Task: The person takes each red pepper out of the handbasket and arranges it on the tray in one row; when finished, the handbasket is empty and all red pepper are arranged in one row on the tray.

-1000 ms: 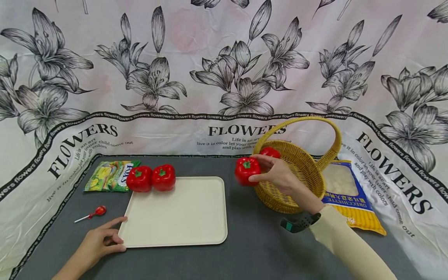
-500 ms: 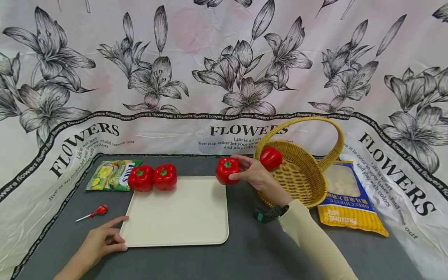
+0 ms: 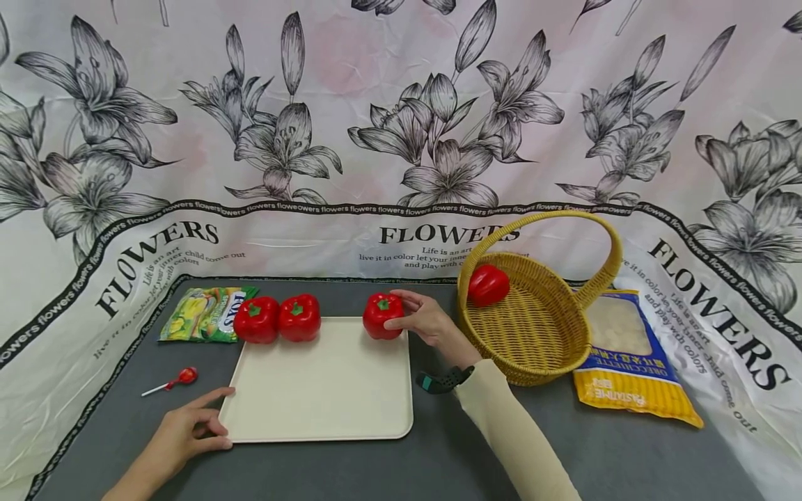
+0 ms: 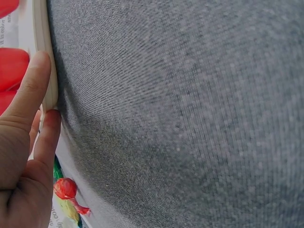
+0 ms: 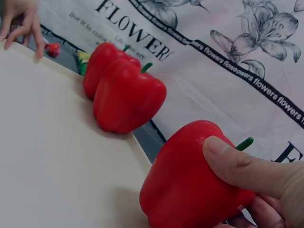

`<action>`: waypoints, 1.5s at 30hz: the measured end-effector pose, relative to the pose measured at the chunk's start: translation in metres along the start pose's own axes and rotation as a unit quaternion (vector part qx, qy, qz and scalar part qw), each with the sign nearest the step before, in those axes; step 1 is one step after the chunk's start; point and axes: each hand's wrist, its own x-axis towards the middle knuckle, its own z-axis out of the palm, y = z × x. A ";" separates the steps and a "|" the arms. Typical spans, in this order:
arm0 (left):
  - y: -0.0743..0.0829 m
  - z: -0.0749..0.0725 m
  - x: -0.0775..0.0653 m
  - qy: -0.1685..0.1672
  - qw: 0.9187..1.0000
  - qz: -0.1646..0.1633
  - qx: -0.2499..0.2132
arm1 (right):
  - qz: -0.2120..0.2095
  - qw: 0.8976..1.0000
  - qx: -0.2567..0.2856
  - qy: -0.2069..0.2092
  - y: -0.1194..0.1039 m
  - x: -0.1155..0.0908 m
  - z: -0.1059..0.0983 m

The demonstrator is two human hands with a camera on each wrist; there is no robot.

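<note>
My right hand [image 3: 429, 321] grips a red bell pepper [image 3: 383, 316] with a green stem at the far right corner of the cream tray [image 3: 316, 390]. In the right wrist view, the thumb lies across the held bell pepper [image 5: 190, 175], close over the tray. My left hand [image 3: 188, 430] holds the tray's near left corner, with thumb and a finger on its rim [image 4: 43, 57]. Two more red bell peppers [image 3: 256, 320] [image 3: 299, 318] stand side by side at the tray's far left corner. Another red bell pepper [image 3: 488, 285] lies in the yellow wicker basket [image 3: 532, 334].
The basket, with a tall arched handle, stands right of the tray. Beside it lies a blue and yellow pasta bag [image 3: 635, 369]. A green candy bag [image 3: 203, 314] is at the back left, and a red lollipop [image 3: 186, 376] lies left of the tray. A flower-printed cloth [image 3: 351, 236] hangs behind.
My right hand has carried the bell pepper left from beside the basket to the tray's far right corner. My left hand has stayed at the tray's corner.
</note>
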 end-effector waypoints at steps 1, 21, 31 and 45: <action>0.000 0.000 0.000 0.001 1.000 0.000 0.001 | 0.002 1.000 0.001 0.001 0.002 0.002 0.002; -0.001 0.001 0.000 0.004 1.000 0.002 -0.007 | 0.005 0.999 -0.031 -0.018 0.009 0.025 0.038; 0.000 0.000 0.001 -0.007 1.000 -0.010 -0.003 | -0.055 0.989 -0.132 -0.047 0.014 0.036 0.040; -0.003 0.001 0.001 0.000 1.000 0.002 -0.001 | -0.150 0.959 -0.218 -0.101 0.021 0.042 0.041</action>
